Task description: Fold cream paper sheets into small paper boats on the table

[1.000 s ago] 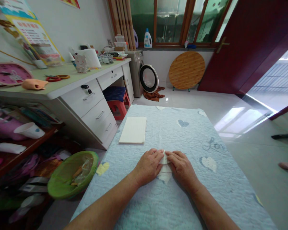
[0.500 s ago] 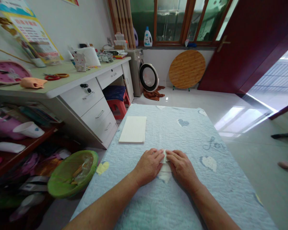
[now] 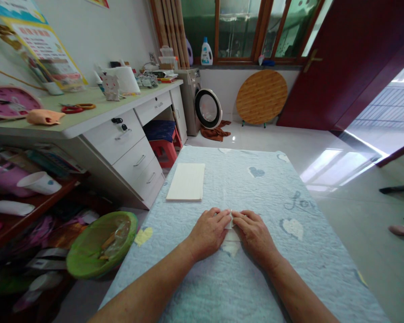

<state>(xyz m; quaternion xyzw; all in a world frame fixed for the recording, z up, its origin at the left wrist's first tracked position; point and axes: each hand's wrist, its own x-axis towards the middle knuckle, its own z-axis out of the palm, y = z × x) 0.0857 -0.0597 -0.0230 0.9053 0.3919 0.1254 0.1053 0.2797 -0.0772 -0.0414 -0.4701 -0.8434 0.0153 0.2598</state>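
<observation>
Paper piece (image 3: 229,226), small and pale, lies on the blue quilted cloth (image 3: 256,188) over the table, a little nearer the person than the middle, between two bare hands. Part of it is covered; a narrow strip shows in the gap. Left hand (image 3: 209,233): fingers together, curled low, tips touching the paper's left side. Right hand (image 3: 256,235): same posture mirrored, tips on the right side. Hands near each other, just apart at the fingertips. Whether either thumb closes underneath in a pinch, cannot tell; the grip's underside is hidden. Beyond the left hand, apart from it, a cream pad of paper (image 3: 186,181) lies flat near the cloth's left edge. Green basket (image 3: 84,251) stands left of the table, clear plastic inside. Desk (image 3: 101,143) farther off, same side.
</observation>
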